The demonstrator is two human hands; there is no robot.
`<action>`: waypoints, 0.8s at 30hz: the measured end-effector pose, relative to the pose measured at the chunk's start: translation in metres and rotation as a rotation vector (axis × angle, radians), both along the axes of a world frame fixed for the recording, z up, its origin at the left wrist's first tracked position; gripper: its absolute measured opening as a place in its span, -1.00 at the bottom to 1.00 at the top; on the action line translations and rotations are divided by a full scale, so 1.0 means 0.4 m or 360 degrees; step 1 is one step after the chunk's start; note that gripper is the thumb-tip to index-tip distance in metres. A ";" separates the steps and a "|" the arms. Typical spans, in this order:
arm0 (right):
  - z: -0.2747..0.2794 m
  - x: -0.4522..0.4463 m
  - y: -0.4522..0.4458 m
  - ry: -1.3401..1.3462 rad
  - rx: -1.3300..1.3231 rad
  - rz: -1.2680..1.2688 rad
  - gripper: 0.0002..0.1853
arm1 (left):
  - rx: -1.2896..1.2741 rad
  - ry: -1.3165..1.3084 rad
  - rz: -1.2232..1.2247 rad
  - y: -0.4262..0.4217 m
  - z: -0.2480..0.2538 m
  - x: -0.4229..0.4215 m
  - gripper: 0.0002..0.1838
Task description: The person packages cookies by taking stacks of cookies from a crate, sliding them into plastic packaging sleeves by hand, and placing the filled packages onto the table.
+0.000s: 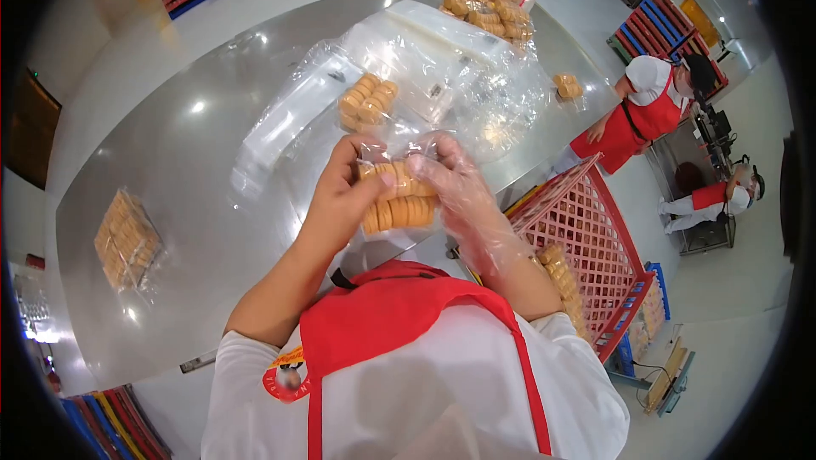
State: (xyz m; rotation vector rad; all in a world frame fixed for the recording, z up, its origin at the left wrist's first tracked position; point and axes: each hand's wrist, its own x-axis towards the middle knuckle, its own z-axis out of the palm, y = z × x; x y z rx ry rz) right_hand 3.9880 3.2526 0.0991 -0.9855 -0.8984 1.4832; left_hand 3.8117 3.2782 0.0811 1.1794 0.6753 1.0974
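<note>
Between both hands is a clear plastic bag of cookies (399,213), with round tan cookies stacked on edge in rows. My left hand (347,192) looks bare and pinches the left side of the bag near its upper end. My right hand (459,184), in a thin clear plastic glove, grips the right side with its thumb over the film. Just beyond my fingers, another packet of cookies (369,101) lies on the steel table (212,162). Loose clear plastic bags (433,60) are spread behind it.
A pile of cookie packets (489,9) sits at the table's far end; a small packet (568,86) lies near the right edge. Several packets are stacked at left (127,239). A red crate (586,239) stands at right. Two people in red aprons (642,116) are beyond.
</note>
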 end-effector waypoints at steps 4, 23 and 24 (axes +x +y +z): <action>-0.090 -0.012 0.016 -0.0065 -0.0322 0.0046 -0.80 | -0.0806 -0.0126 0.0088 -0.003 -0.092 0.009 -0.84; -0.261 0.021 0.101 -0.0405 -0.0386 0.0358 -0.79 | -0.0761 0.0229 0.0422 0.027 -0.249 -0.006 -0.86; -0.278 0.024 0.107 -0.0422 -0.0362 0.0364 -0.78 | -0.0859 0.0098 0.0410 0.032 -0.245 -0.002 -0.86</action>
